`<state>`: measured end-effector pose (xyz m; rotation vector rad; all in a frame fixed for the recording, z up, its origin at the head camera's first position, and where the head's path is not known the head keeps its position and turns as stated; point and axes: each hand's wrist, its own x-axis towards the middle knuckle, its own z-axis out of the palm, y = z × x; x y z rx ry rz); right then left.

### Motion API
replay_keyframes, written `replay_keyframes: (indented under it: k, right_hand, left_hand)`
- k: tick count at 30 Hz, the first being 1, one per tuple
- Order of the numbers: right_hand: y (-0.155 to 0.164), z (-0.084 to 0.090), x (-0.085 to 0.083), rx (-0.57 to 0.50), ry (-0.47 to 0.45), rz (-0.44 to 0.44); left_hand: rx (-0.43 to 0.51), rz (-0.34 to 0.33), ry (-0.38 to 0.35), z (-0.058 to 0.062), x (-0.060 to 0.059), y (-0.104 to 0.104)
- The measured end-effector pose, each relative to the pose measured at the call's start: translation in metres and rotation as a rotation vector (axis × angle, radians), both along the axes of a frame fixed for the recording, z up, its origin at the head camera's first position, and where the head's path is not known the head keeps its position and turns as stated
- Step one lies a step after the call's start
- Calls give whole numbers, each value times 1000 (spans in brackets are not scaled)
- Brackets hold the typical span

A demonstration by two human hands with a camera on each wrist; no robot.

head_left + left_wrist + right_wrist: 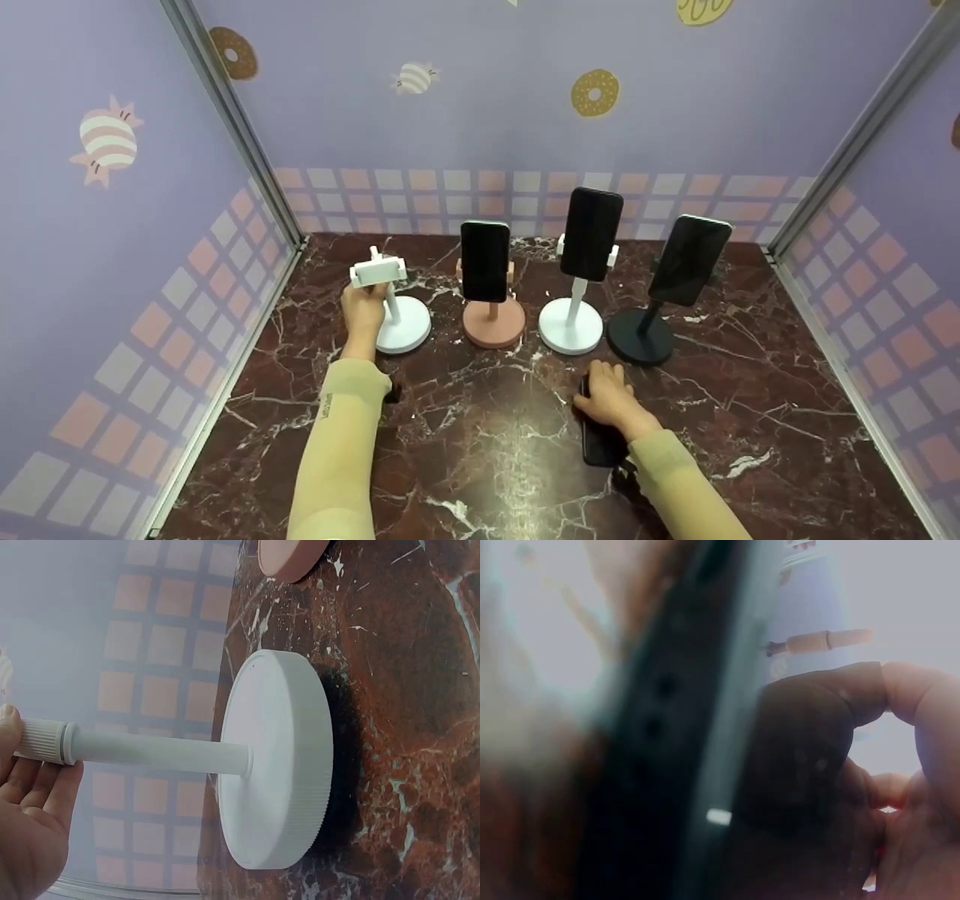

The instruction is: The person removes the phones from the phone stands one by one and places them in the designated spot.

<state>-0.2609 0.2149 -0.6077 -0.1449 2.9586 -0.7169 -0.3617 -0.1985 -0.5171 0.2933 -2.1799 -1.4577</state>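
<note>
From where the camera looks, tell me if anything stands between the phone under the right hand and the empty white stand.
Nothing visible does. The phone lies flat under the right hand. The empty white stand, gripped by the left hand, is to the left across bare tabletop. The pink stand sits further back, beside that path.

Soft, even light fills the head view, with a pale glare patch on the marble tabletop point(517, 450) near the middle and straight edges bowing outward. The left wrist view is hazy at its left. The right wrist view is heavily blurred and washed out.
</note>
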Motion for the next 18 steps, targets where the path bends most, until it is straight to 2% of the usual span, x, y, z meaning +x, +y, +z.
replay_keyframes:
  k: [11,18]
  right_hand:
    - [0,1,3,-5,1,-14]
    - [0,0,3,-6,11,-19]
  left_hand:
    - [-86,-60,-16,-5,-2,3]
    - [-78,-72,-32,-9,-2,5]
